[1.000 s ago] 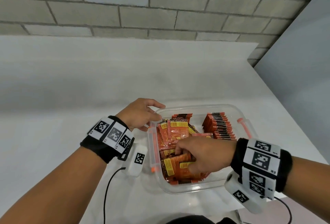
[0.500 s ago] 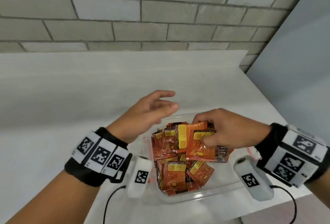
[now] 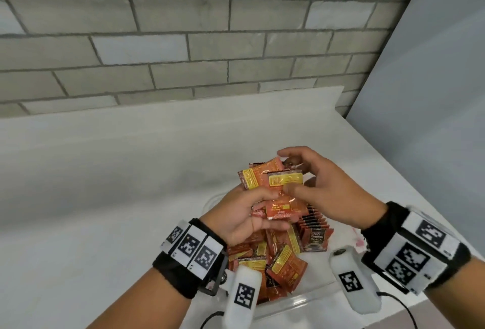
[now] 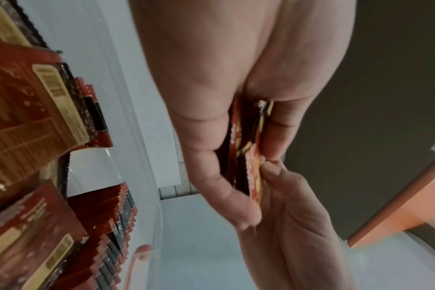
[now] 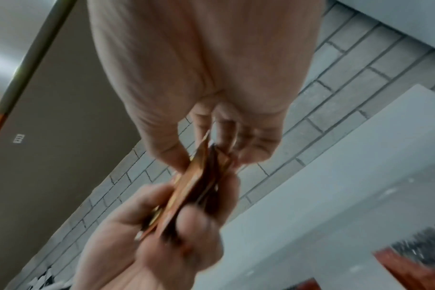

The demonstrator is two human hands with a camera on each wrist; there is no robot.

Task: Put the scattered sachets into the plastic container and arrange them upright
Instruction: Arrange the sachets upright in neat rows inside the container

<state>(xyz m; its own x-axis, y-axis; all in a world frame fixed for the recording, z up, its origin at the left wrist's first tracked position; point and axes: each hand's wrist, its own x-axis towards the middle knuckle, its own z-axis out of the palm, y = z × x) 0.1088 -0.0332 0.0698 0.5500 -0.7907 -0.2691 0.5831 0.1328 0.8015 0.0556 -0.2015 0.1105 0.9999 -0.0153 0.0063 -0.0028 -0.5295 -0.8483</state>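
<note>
A clear plastic container point(image 3: 301, 305) stands on the white counter. Loose orange-red sachets point(image 3: 286, 265) lie jumbled in its left part. A row of upright sachets point(image 3: 315, 226) stands in its right part, and also shows in the left wrist view as the upright row point(image 4: 122, 215). Above the container both hands hold one bunch of sachets point(image 3: 283, 192). My left hand point(image 3: 265, 210) grips the bunch from below, thumb in front. My right hand point(image 3: 291, 171) pinches its top and right side. Both wrist views show the bunch edge-on as a stack point(image 4: 246, 157) and stack point(image 5: 204, 176) between thumbs and fingers.
A grey brick wall point(image 3: 210, 48) runs behind the counter point(image 3: 105, 197). A plain grey panel point(image 3: 433, 92) closes off the right side, where the counter's edge runs diagonally. Black cables point(image 3: 210, 318) trail at the near edge by the container.
My right hand lifted a bunch of sachets out of the container. My left hand left the container's rim and took hold of the same bunch.
</note>
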